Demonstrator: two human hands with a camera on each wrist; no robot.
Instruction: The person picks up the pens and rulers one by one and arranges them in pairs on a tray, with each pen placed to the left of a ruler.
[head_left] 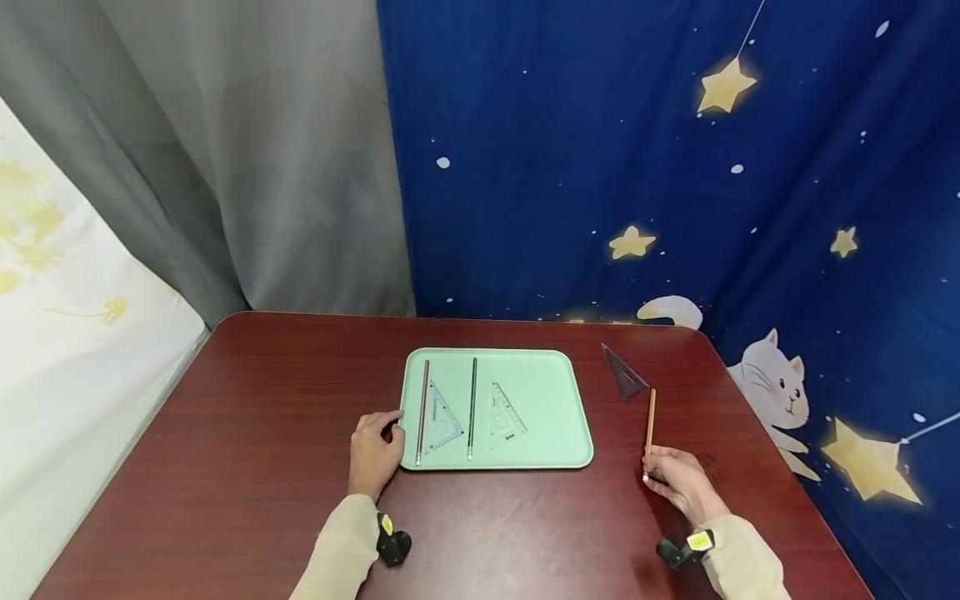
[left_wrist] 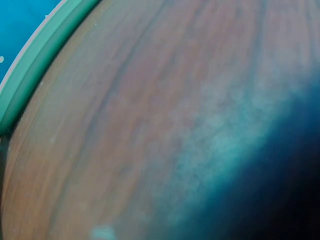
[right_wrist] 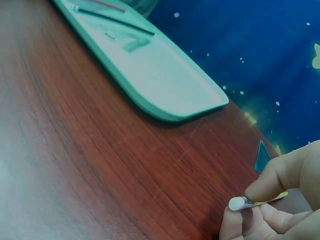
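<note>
My right hand [head_left: 678, 481] pinches a yellow pencil [head_left: 651, 421] near its white eraser end, to the right of the tray. In the right wrist view the eraser [right_wrist: 236, 203] sticks out between thumb and fingers. My left hand [head_left: 377, 452] holds the left rim of the light green tray [head_left: 551, 454], thumb and forefinger bent at its edge. On the tray lie a red pencil [head_left: 422, 412], a clear set square [head_left: 444, 423], a dark pencil [head_left: 472, 408] and another clear set square [head_left: 506, 421]. A dark, see-through set square [head_left: 624, 372] lies beyond the yellow pencil's tip.
The tray rests on a dark red wooden table [head_left: 277, 417]. A grey curtain [head_left: 315, 167] and a blue star-patterned curtain [head_left: 562, 167] hang behind the table. A white patterned cloth [head_left: 67, 333] hangs at the left. Black wrist cameras [head_left: 393, 546] sit on both wrists.
</note>
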